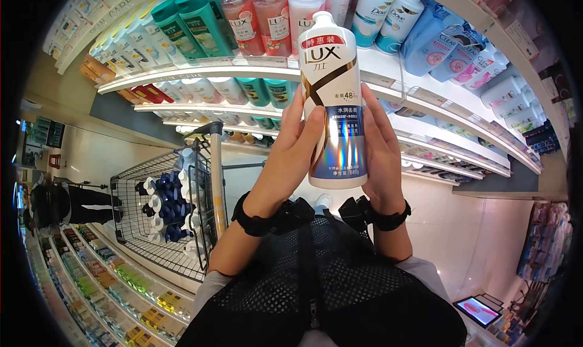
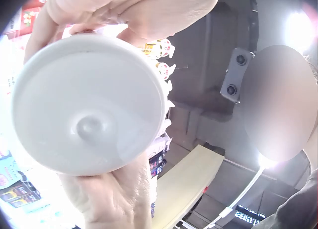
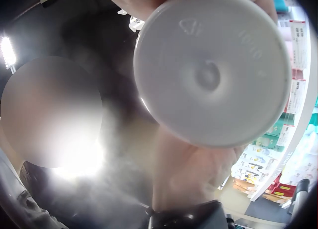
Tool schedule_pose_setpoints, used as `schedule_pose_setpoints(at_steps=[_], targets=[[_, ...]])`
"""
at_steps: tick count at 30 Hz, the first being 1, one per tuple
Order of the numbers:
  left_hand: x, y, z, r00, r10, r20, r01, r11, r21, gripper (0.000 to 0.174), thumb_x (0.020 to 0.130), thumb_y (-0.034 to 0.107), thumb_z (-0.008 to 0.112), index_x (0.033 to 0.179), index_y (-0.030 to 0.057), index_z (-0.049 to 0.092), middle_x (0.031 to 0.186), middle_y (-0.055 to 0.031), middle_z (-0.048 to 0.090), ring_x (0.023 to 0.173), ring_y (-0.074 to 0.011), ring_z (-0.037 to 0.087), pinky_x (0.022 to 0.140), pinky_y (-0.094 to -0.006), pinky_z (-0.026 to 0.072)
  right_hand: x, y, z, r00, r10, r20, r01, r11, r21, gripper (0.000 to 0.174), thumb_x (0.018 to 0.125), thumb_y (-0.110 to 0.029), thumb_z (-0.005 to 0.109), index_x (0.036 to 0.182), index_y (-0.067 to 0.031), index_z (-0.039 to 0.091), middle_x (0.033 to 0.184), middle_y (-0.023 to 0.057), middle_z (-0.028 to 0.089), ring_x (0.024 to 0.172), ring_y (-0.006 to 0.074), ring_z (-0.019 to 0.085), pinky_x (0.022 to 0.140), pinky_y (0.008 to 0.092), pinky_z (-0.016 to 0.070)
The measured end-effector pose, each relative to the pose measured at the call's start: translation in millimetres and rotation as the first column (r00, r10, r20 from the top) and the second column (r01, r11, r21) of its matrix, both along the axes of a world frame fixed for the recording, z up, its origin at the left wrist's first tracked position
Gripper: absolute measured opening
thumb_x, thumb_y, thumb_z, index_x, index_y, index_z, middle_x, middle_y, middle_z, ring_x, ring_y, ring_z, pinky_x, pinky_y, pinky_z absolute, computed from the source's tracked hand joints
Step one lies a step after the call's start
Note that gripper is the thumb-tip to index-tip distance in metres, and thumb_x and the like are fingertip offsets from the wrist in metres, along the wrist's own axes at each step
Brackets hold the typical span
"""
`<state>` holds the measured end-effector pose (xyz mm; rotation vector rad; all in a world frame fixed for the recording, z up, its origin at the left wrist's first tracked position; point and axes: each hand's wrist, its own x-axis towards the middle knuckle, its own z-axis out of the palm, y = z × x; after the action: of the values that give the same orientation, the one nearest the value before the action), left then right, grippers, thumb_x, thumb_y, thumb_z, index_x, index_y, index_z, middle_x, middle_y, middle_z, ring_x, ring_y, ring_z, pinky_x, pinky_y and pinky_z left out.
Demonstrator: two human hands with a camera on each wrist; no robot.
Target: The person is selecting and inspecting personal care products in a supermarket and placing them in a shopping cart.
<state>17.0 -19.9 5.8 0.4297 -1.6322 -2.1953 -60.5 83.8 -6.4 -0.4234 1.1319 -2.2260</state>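
A white LUX pump bottle (image 1: pixel 335 98) with a blue label stands upright between both hands in the head view, its front towards the camera. The left hand (image 1: pixel 296 149) grips its left side, thumb on the front. On the right side the right hand (image 1: pixel 381 153) holds it, thumb along the label edge. Both wrist views look at the round white base, the left one at the base (image 2: pixel 89 105) and the right one at the base (image 3: pixel 213 70). Fingers behind the bottle are mostly hidden.
Shelves (image 1: pixel 243 64) of shampoo bottles curve across the top, with red bottles (image 1: pixel 243 22) and green bottles (image 1: pixel 197 25). A wire cart (image 1: pixel 161 177) holding several white and blue bottles is at the left. Another person (image 1: pixel 85 206) stands beyond it. A lit screen (image 1: pixel 478 311) is at lower right.
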Motion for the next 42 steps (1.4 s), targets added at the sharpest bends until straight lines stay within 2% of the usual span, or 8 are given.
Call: schedule_pose_setpoints(at_steps=[4, 20, 24, 28, 30, 38, 39, 42], targets=[[0.4, 1.9, -1.0, 0.995, 0.033, -0.090, -0.028, 0.998, 0.062, 0.048, 0.092, 0.020, 0.035, 0.134, 0.0056, 0.016, 0.126, -0.0058, 0.037, 0.111, -0.0107, 0.039, 0.092, -0.0242, 0.0325, -1.4, -2.2, 2.5, 0.984, -0.001, -0.179, 0.017, 0.996, 0.087, 0.039, 0.091, -0.014, 0.034, 0.129, -0.0046, 0.031, 0.120, 0.0103, 0.045, 0.104, 0.0134, 0.049, 0.086, 0.0256, 0.0419], [-24.3, 40.9, 7.7, 1.000, -0.007, -0.031, 0.003, 0.994, -0.105, 0.058, 0.090, 0.016, 0.037, 0.132, -0.0039, 0.003, 0.116, -0.0113, 0.040, 0.104, -0.0107, 0.040, 0.086, -0.0217, 0.0344, -32.7, 31.2, 5.5, 1.000, 0.000, -0.021, 0.000, 1.000, 0.004, 0.042, 0.092, -0.019, 0.028, 0.129, 0.0005, 0.025, 0.122, 0.0140, 0.043, 0.107, 0.0194, 0.048, 0.090, 0.0315, 0.0399], [-35.2, 53.4, 13.6, 0.994, -0.040, -0.100, 0.047, 0.997, 0.065, 0.058, 0.090, 0.018, 0.039, 0.132, -0.0029, 0.006, 0.118, -0.0118, 0.040, 0.107, -0.0115, 0.039, 0.088, -0.0232, 0.0342, -39.5, 44.1, 2.3, 1.000, -0.020, -0.003, 0.020, 0.999, -0.029, 0.042, 0.092, -0.018, 0.031, 0.129, -0.0001, 0.026, 0.121, 0.0134, 0.043, 0.106, 0.0187, 0.048, 0.089, 0.0312, 0.0401], [-51.4, 55.0, 10.7, 0.986, -0.092, -0.138, 0.116, 0.978, 0.173, 0.060, 0.084, 0.019, 0.053, 0.127, -0.0014, 0.017, 0.116, -0.0115, 0.042, 0.105, -0.0128, 0.043, 0.087, -0.0256, 0.0374, -33.3, 55.8, 1.4, 0.972, -0.141, -0.190, 0.151, 0.988, 0.040, 0.046, 0.087, -0.013, 0.047, 0.129, -0.0057, 0.031, 0.119, 0.0087, 0.044, 0.103, 0.0137, 0.046, 0.083, 0.0251, 0.0404], [-54.9, 50.8, 1.1, 0.971, -0.195, -0.139, 0.200, 0.979, 0.024, 0.067, 0.073, 0.015, 0.066, 0.123, -0.0009, 0.023, 0.111, -0.0113, 0.045, 0.101, -0.0138, 0.047, 0.084, -0.0280, 0.0412, -29.2, 57.3, -3.7, 0.824, -0.200, -0.530, 0.317, 0.938, 0.140, 0.048, 0.085, -0.014, 0.050, 0.129, -0.0065, 0.032, 0.124, 0.0088, 0.039, 0.107, 0.0134, 0.040, 0.081, 0.0249, 0.0405], [-38.5, 21.2, -21.8, 0.944, -0.220, -0.244, 0.304, 0.867, 0.394, 0.063, 0.071, 0.013, 0.064, 0.122, 0.0009, 0.028, 0.111, -0.0107, 0.047, 0.103, -0.0169, 0.047, 0.085, -0.0309, 0.0400, 0.6, 44.6, -24.6, 0.975, -0.144, -0.167, 0.141, 0.989, -0.032, 0.064, 0.082, -0.024, 0.051, 0.132, -0.0010, 0.018, 0.127, 0.0124, 0.033, 0.117, 0.0181, 0.032, 0.089, 0.0307, 0.0355], [-37.3, 18.1, -26.2, 0.943, -0.228, -0.241, 0.303, 0.890, 0.341, 0.066, 0.072, 0.017, 0.062, 0.125, 0.0020, 0.026, 0.116, -0.0105, 0.043, 0.107, -0.0180, 0.043, 0.089, -0.0315, 0.0355, 7.4, 42.1, -20.2, 0.999, -0.042, 0.024, 0.044, 0.997, -0.061, 0.064, 0.081, -0.029, 0.053, 0.128, 0.0013, 0.023, 0.121, 0.0117, 0.039, 0.113, 0.0171, 0.037, 0.088, 0.0303, 0.0360], [-41.1, 11.7, -24.9, 0.934, -0.275, -0.229, 0.294, 0.954, 0.052, 0.063, 0.075, 0.018, 0.059, 0.127, 0.0026, 0.026, 0.119, -0.0114, 0.038, 0.111, -0.0190, 0.038, 0.091, -0.0316, 0.0322, 10.1, 52.1, -29.4, 0.996, 0.091, 0.020, -0.093, 0.987, 0.130, 0.062, 0.080, -0.030, 0.056, 0.126, 0.0017, 0.027, 0.116, 0.0101, 0.045, 0.106, 0.0158, 0.043, 0.089, 0.0298, 0.0360]])
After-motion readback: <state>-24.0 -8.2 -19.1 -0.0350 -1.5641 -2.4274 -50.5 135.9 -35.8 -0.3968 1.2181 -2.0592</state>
